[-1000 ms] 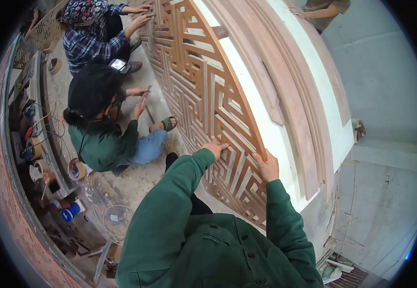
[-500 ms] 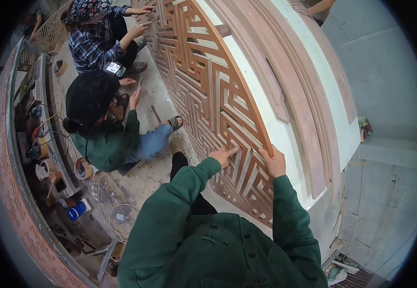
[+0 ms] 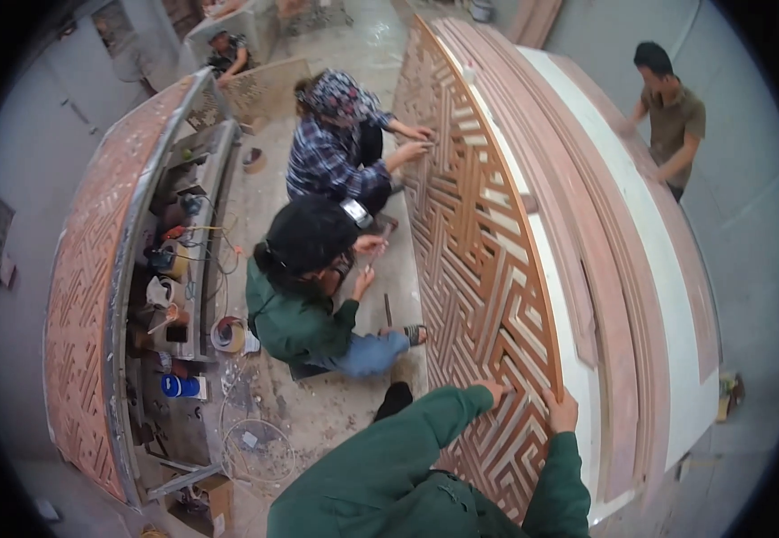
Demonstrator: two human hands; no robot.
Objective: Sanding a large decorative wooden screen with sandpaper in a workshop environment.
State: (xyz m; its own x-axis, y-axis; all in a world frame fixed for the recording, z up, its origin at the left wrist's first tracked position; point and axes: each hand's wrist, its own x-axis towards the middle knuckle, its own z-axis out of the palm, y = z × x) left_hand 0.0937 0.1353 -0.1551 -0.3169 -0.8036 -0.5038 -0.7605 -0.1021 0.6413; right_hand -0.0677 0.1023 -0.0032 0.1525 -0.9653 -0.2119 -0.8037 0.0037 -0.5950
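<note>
Grey floor (image 3: 318, 417); brown angular lattice panel (image 3: 477, 260); right fingers (image 3: 554, 400) curled on curved edge (image 3: 540, 278); left fingers (image 3: 502, 389) touching panel, spread unclear.

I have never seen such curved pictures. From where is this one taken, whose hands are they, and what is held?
There is no machine: a person in dark green sleeves works barehanded. A fisheye camera on the person's head looks down, so straight edges bend. The right hand grips the edge of a brown wooden lattice panel; the left hand is at its patterned face, but blur hides its exact contact. To the right, long pinkish-brown wooden boards lie on a white flat surface.
</note>
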